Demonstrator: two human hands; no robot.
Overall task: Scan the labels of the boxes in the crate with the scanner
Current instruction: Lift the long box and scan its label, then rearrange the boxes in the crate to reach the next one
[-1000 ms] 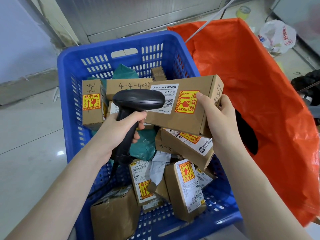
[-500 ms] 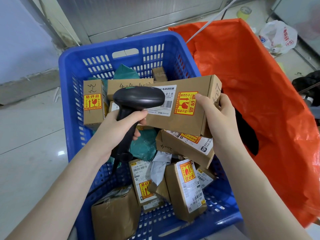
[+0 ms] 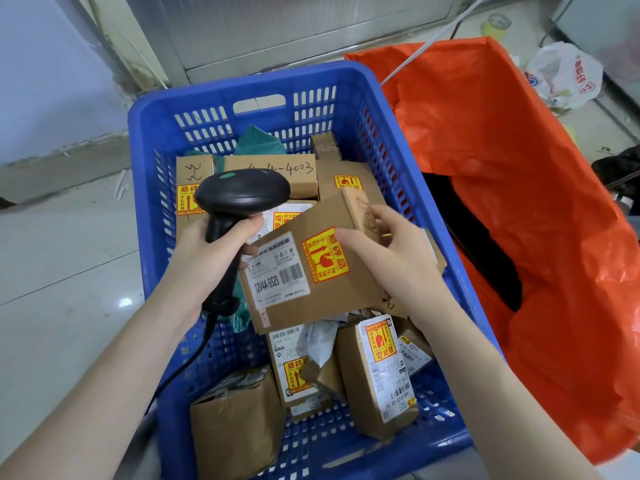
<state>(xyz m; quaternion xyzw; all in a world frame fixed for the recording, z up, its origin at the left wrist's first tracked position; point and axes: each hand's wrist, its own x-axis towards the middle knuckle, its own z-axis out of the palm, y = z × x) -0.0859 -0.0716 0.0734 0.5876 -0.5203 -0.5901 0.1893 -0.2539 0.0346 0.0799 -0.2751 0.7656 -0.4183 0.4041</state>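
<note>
A blue plastic crate [image 3: 149, 188] holds several brown cardboard boxes with white labels and yellow-red fragile stickers. My left hand [image 3: 211, 251] grips the handle of a black barcode scanner [image 3: 242, 194], whose head sits above the crate's left half. My right hand [image 3: 384, 251] holds a long cardboard box [image 3: 311, 275] tilted over the crate's middle, its white barcode label and fragile sticker facing up, just right of the scanner handle. The box is motion-blurred.
An orange plastic bag [image 3: 540, 237] stands open right of the crate, with something black inside. A white carrier bag [image 3: 564, 74] and a tape roll [image 3: 497, 24] lie on the floor at back right. Grey tiled floor [image 3: 62, 271] extends left. The scanner's cable [image 3: 180, 368] hangs over the crate's left wall.
My right hand has turned and lowered the long box, so it now lies tilted nearer to me. The scanner head has lifted clear of the label. The view has shifted.
</note>
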